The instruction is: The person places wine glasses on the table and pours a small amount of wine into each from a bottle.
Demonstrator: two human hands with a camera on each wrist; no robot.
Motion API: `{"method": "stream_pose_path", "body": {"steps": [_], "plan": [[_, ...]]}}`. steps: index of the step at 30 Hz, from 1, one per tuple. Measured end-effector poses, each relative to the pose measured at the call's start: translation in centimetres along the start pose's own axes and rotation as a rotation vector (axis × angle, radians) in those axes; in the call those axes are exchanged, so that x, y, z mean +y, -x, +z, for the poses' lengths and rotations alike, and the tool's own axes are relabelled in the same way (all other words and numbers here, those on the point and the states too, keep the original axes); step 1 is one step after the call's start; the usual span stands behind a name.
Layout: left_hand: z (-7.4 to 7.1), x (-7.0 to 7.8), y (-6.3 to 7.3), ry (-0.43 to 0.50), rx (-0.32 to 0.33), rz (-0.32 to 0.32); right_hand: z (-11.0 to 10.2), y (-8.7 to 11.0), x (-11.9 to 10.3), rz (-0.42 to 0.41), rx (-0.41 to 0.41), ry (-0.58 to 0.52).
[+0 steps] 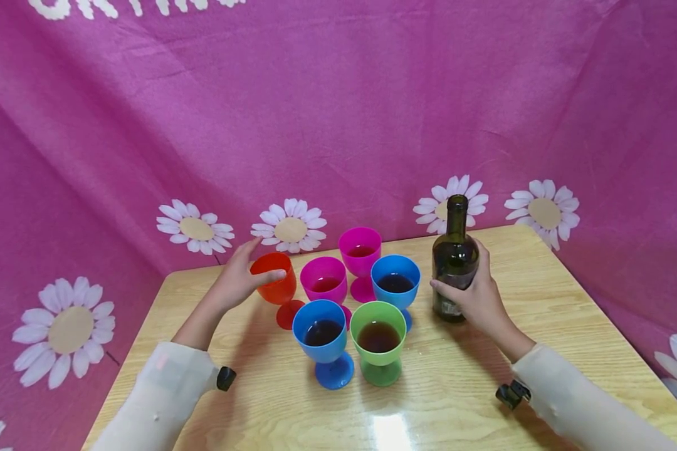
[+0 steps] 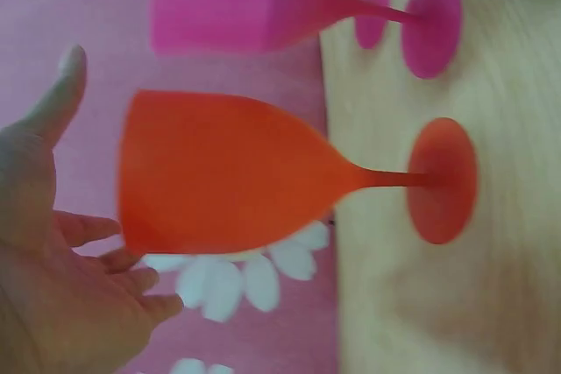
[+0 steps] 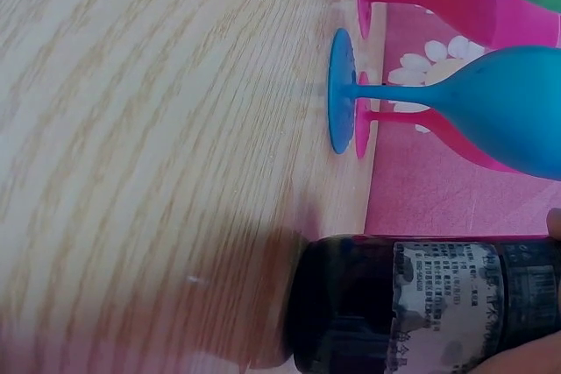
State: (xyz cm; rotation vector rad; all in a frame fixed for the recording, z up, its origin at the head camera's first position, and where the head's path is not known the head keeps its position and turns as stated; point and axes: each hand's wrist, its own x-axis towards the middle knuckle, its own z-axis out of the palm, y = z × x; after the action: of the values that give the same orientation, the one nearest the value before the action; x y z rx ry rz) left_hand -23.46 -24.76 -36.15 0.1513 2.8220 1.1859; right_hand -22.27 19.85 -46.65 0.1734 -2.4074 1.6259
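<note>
My left hand (image 1: pixel 237 277) is beside the orange-red goblet (image 1: pixel 276 285), thumb and fingers spread around its bowl without closing on it. In the left wrist view the thumb stands apart from the goblet and the fingertips are close to its rim. My right hand (image 1: pixel 481 296) grips a dark green wine bottle (image 1: pixel 454 255) round its body. The bottle is upright, and its printed label (image 3: pixel 445 304) shows in the right wrist view. Left of the bottle stand a blue goblet (image 1: pixel 395 275) and a green goblet (image 1: pixel 378 335), both holding dark liquid.
Another blue goblet (image 1: pixel 320 332) stands at the front, and two pink goblets (image 1: pixel 324 279) stand in the middle and at the back, all with dark liquid. They stand on a light wooden table (image 1: pixel 446 401). Behind hangs a magenta cloth (image 1: pixel 338 125) with daisies.
</note>
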Motion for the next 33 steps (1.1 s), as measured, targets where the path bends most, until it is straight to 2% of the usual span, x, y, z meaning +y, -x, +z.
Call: {"method": "stream_pose_path", "body": {"steps": [5,12,23,33], "plan": [[1.0,-2.0,-0.1,0.108,-0.004,-0.012,0.1,0.0,0.0,-0.008,0.006,0.004],[2.0,-3.2,-0.2,0.220,0.033,-0.009,0.1,0.1,0.0,0.000,0.007,0.012],[3.2,-4.1,-0.3,0.329,0.053,0.013,0.1,0.1,-0.1,-0.007,0.009,0.017],[3.7,-4.2,-0.3,0.355,0.062,0.024,0.1,0.1,-0.2,-0.004,0.014,0.029]]}}
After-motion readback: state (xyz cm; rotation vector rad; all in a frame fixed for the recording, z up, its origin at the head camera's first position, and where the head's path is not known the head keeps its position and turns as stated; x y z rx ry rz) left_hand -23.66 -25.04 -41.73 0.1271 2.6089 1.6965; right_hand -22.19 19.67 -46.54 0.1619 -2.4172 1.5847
